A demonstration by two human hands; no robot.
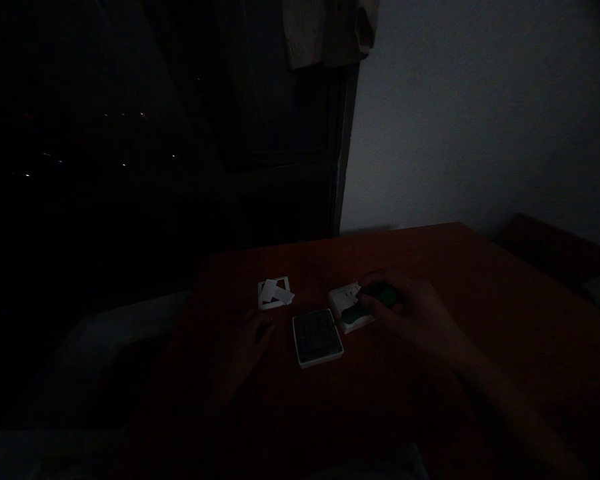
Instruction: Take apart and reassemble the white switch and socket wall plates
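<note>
In the dim head view, my right hand (397, 303) is closed around the green handle of a screwdriver (356, 312). Its thin shaft points left, toward the right edge of a square white-rimmed box with a dark interior (318, 339); whether the tip touches it, I cannot tell. Partly under the screwdriver lies a white wall socket plate with slots (351, 327). My left hand (253, 337) is left of the box, fingers curled together near a tiny bright spot; what they hold, if anything, is too small and dark to make out.
A white square frame (261, 298) with two white flat pieces (283, 295) across it lies beyond my left hand. All this rests on a reddish-brown table (430, 253). A pale wall (480, 120) stands behind, with a dark window at left and hanging cloth (330, 33).
</note>
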